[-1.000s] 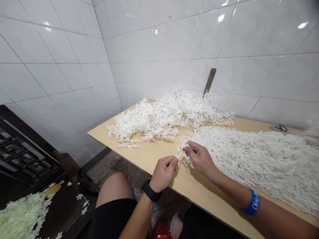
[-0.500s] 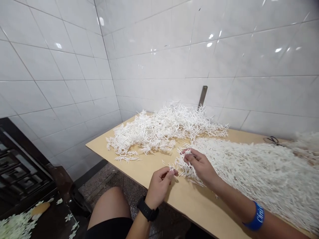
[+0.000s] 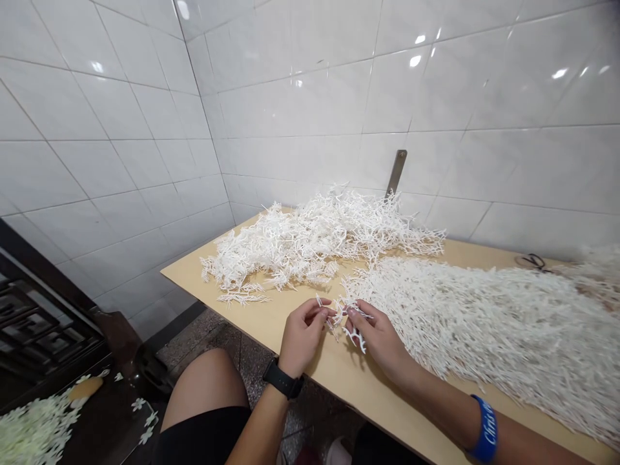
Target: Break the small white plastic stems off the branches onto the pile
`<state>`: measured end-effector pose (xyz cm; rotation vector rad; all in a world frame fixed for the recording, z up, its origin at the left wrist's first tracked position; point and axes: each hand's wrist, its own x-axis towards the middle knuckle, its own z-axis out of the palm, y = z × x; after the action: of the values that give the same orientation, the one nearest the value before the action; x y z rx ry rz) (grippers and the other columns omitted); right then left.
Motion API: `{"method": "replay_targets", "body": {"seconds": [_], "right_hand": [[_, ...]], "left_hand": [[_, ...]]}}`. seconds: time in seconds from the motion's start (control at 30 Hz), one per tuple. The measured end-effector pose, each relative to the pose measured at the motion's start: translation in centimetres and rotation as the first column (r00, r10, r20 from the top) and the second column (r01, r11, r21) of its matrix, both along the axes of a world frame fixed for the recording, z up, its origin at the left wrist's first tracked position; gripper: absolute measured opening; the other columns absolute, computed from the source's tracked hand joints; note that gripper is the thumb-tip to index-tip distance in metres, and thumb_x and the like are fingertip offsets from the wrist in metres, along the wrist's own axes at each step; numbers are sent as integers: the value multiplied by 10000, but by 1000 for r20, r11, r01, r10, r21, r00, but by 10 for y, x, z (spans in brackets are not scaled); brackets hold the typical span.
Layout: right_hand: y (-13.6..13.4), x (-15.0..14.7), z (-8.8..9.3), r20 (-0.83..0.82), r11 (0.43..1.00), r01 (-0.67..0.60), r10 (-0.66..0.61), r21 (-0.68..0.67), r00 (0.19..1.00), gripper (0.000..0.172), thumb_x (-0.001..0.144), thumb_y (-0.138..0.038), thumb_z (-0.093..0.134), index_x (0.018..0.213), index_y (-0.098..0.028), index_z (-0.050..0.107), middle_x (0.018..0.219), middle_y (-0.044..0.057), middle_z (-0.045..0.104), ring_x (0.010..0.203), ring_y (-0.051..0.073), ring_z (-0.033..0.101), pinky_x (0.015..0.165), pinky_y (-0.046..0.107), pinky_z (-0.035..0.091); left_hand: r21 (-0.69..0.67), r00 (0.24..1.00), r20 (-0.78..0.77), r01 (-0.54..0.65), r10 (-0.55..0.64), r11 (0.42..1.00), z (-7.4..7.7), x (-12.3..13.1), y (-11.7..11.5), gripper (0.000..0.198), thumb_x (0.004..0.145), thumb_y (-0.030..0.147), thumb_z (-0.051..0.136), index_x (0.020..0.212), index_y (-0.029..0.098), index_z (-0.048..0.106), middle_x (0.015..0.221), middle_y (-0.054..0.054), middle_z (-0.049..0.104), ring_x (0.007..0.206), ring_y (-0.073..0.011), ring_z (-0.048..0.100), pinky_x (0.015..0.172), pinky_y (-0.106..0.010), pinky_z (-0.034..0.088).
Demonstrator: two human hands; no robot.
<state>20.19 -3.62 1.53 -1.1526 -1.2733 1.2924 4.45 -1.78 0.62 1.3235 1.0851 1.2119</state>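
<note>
Just above the front edge of the board (image 3: 271, 320), the left hand (image 3: 304, 339) and right hand (image 3: 380, 342) both pinch a small white sprig (image 3: 351, 321), thumb against fingertips on each side, with the other fingers loosely curled. The sprig's thin twigs fan out between the two grips. It looks very light and somewhat springy, but its fine tips seem fragile, so the central stem appears the safest place to hold. A blue wristband (image 3: 485, 429) on the right wrist carries white lettering, readable as "Chris" though the curve may hide more; a black watch (image 3: 281, 381) on the left wrist shows no readable face. Below the board sit black shorts (image 3: 203, 433), and left of it pale flowers (image 3: 33, 423) lie on a dark surface. On the board, a dense white mass (image 3: 498, 336) lies just beside the right hand, a looser pile (image 3: 310, 242) lies beyond the hands, and scissors (image 3: 533, 261) sit near the far edge, before a tiled wall (image 3: 314, 84) with a metal bracket (image 3: 396, 173).
</note>
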Motion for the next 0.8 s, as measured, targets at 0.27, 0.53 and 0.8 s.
{"method": "replay_targets", "body": {"seconds": [0.27,0.53,0.8], "right_hand": [[2,5,-3,230,973,94,-143,211,963,311,921,-466,539,793,-186,581,694,-6,548,634,151,507,593,268,399],[-2,3,-2,333,939,117,-229,323,915,211,914,-347,518,1006,-187,620,867,40,676,657,165,590,603,271,451],[-7,3,-1,503,882,-135,-127,452,855,275,964,-332,462,750,-193,562,645,1,577,585,146,525,570,262,363]], "left_hand": [[192,946,-296,-77,132,978,0,-4,-1,281,914,359,535,888,169,740,928,-71,756,866,-200,687,774,-279,497],[273,927,-317,-111,198,956,4,-3,-3,295,940,359,497,858,165,703,805,-50,709,755,-179,631,677,-261,446],[406,968,-130,-146,215,902,14,4,-17,144,874,265,622,831,186,735,884,-67,676,881,-196,627,776,-286,482]]}}
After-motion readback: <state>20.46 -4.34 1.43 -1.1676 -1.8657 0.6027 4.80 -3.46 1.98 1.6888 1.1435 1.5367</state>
